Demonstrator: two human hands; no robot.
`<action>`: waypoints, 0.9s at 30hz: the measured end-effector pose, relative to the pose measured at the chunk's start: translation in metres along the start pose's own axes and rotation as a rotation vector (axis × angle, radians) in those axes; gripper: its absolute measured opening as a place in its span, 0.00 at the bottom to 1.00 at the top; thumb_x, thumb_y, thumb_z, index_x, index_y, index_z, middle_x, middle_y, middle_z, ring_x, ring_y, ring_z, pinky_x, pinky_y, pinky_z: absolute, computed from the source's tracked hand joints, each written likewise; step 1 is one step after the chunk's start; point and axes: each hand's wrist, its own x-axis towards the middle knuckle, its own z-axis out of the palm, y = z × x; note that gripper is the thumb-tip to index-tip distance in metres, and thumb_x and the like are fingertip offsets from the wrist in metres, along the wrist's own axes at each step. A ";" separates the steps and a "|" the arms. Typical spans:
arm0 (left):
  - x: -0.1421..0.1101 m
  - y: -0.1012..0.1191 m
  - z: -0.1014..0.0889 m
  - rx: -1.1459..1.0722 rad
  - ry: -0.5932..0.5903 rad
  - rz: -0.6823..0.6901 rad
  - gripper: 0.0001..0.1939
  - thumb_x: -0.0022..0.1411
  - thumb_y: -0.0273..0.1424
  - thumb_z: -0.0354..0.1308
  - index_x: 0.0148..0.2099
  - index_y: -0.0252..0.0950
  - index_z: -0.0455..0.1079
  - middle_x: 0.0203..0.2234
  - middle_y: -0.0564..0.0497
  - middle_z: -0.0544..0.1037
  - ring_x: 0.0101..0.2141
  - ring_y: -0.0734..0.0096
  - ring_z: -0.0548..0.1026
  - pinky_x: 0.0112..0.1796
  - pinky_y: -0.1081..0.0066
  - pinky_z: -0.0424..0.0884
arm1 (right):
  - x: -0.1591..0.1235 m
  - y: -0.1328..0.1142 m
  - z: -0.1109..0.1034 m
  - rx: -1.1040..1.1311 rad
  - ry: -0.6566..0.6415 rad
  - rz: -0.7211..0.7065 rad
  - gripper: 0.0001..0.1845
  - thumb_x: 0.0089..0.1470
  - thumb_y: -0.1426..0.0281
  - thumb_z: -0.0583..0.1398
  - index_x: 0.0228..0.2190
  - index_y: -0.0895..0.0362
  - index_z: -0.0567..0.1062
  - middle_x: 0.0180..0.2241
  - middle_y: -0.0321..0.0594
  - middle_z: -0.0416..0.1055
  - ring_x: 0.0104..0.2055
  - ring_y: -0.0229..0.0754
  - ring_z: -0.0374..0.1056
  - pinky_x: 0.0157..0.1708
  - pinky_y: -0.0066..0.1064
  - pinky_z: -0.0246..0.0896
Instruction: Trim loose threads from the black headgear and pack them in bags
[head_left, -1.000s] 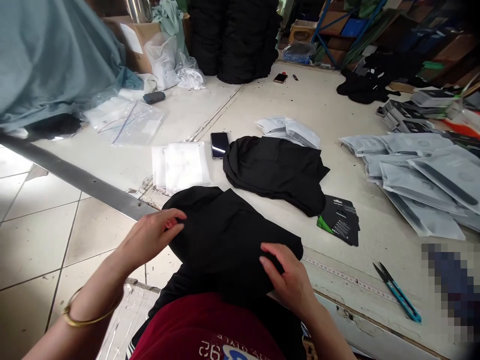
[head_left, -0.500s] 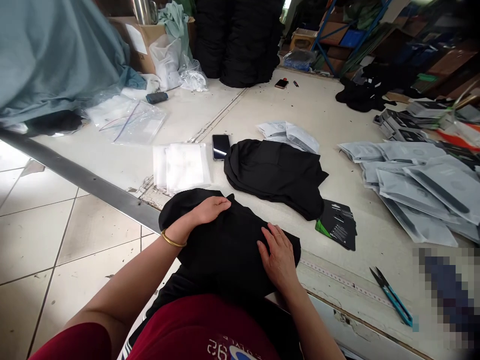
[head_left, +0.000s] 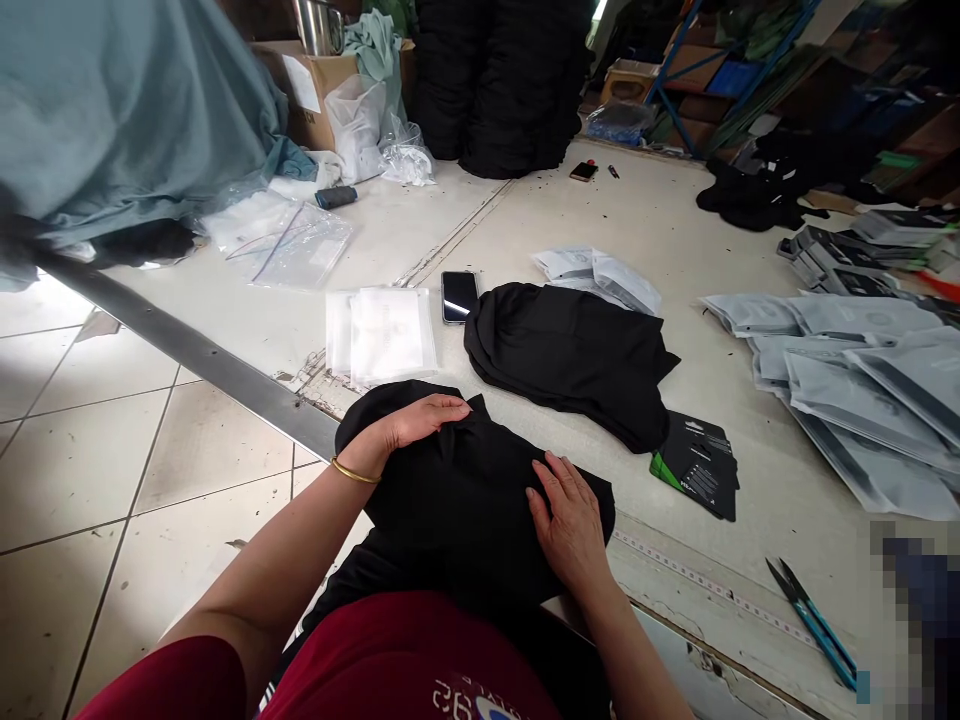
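Black cloth garment [head_left: 465, 510], a folded bundle at the near edge of a white work table [head_left: 660, 230], lies directly under both hands. Left hand [head_left: 420, 422] has come in from the bundle's edge and now lies flat across its upper side, fingers together and extended, nothing pinched. Right hand [head_left: 570, 525] rests palm down on its lower right side, fingers slightly spread, no grip visible. Both hands open, cloth touching the fingers; bundle held flat, not lifted. Gold bangle [head_left: 355, 471] on left wrist.

Around the garment: second folded black garment [head_left: 570, 365] just ahead and to the right; stack of clear plastic sleeves [head_left: 381, 336] just ahead; smartphone [head_left: 460, 297] beyond, between them. To the right: black-and-green card insert [head_left: 695, 468] near; teal-handled thread snips [head_left: 814, 625] farther; grey printed pouches [head_left: 847, 380] well apart
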 end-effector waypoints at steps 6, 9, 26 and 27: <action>-0.002 0.004 0.002 0.021 0.002 0.007 0.15 0.55 0.42 0.56 0.34 0.33 0.71 0.29 0.51 0.74 0.32 0.68 0.71 0.35 0.70 0.66 | -0.001 -0.001 0.000 0.021 -0.006 -0.004 0.19 0.59 0.65 0.52 0.50 0.58 0.69 0.55 0.47 0.64 0.58 0.52 0.57 0.53 0.46 0.57; 0.000 0.000 0.005 0.025 0.011 0.033 0.15 0.57 0.41 0.55 0.34 0.33 0.70 0.28 0.52 0.73 0.30 0.71 0.70 0.35 0.70 0.67 | 0.000 -0.002 -0.001 0.030 -0.012 0.018 0.19 0.59 0.64 0.52 0.50 0.58 0.69 0.55 0.48 0.63 0.59 0.53 0.56 0.53 0.48 0.56; -0.033 -0.005 -0.002 1.005 0.385 0.111 0.13 0.60 0.36 0.50 0.44 0.38 0.68 0.37 0.47 0.72 0.35 0.61 0.73 0.37 0.63 0.69 | -0.008 0.040 -0.037 0.353 0.118 0.448 0.14 0.54 0.58 0.55 0.33 0.56 0.71 0.40 0.47 0.73 0.42 0.48 0.69 0.42 0.43 0.65; -0.035 0.001 0.002 0.973 0.389 0.151 0.12 0.61 0.36 0.49 0.43 0.38 0.68 0.36 0.47 0.72 0.34 0.62 0.73 0.37 0.64 0.69 | -0.006 0.041 -0.048 0.398 0.130 0.513 0.14 0.53 0.58 0.56 0.34 0.55 0.71 0.37 0.44 0.74 0.38 0.46 0.70 0.39 0.40 0.66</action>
